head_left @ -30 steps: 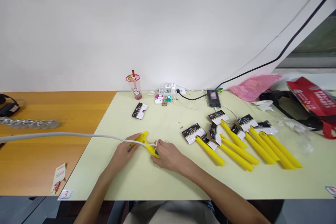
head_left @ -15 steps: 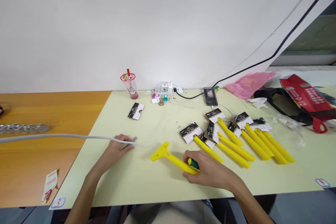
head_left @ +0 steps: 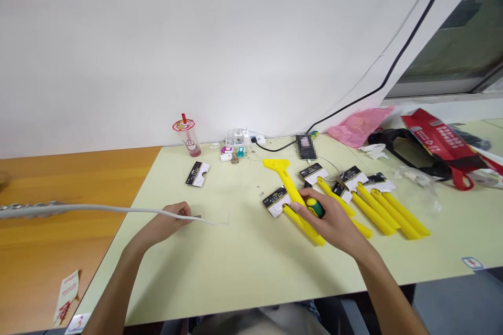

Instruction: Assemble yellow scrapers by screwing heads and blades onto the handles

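Note:
My right hand (head_left: 334, 222) is closed around the handle of a yellow scraper (head_left: 290, 184), its flat T-shaped head pointing up and left. A green and yellow screwdriver handle (head_left: 315, 208) is tucked in the same hand. Below that hand lie several yellow scrapers (head_left: 375, 213) with black and white cards (head_left: 276, 201) at their ends. On the left, my left hand (head_left: 168, 222) rests low over the table, fingers pinched on a thin grey metal blade (head_left: 197, 216) whose tip shows. A pale cable (head_left: 118, 209) crosses in front of that hand.
A separate black and white card (head_left: 197, 174) lies near a lidded cup (head_left: 189, 138) with a straw. A power strip (head_left: 239, 138), small coloured pieces and a black device (head_left: 306, 146) line the wall. Rightward are a pink bag (head_left: 359, 126) and a red bag (head_left: 436, 136).
My right hand has lifted the scraper up and to the right, over the other scrapers, its head now turned upward. My left hand keeps its pinch. The view has shifted slightly.

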{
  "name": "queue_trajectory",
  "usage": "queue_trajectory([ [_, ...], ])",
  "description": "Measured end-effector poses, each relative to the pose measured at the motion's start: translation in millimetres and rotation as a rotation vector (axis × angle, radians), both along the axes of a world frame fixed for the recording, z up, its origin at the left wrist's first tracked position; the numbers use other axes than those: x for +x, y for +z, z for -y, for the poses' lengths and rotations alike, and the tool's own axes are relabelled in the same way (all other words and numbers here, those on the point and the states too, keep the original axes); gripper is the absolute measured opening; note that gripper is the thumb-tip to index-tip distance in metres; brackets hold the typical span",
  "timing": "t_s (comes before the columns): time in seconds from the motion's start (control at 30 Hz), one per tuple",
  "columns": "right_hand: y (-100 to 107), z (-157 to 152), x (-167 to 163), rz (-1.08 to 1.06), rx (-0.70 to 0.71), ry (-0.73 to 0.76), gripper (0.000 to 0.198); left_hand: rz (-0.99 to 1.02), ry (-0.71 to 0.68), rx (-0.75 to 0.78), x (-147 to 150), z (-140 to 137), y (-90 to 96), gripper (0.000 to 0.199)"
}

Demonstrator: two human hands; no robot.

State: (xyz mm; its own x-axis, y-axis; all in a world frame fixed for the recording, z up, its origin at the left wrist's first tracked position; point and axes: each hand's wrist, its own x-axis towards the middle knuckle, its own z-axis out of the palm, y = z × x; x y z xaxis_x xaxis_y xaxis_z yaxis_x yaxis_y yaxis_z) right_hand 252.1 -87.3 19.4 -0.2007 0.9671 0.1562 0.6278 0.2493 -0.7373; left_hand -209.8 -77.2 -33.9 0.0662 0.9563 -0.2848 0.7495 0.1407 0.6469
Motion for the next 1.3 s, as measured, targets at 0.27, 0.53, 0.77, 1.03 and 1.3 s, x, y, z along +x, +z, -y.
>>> queue_trajectory([
  [0.27, 42, -58, -40, 0.056, 0.201, 0.121, 0.027, -0.013, 0.034, 0.428, 17, -38, 98.5, 0.043],
  [0.53, 86, -101, -72, 0.002, 0.207, 0.233, 0.029, 0.588, -0.026, 0.7, 90, -60, 159.6, 0.034],
  [0.77, 84, -118, -74, 0.048, 0.115, 0.293, 0.031, 0.45, 0.151, 0.87, 113, -101, 150.7, 0.027],
  [1.03, 71, -131, -67, 0.123, 0.116, 0.361, 0.033, 0.242, 0.071, 0.79, 106, -109, 143.4, 0.037],
  [1.3, 72, -127, -67, 0.153, 0.132, 0.382, 0.024, 0.222, 0.042, 0.689, 109, -108, 143.3, 0.035],
])
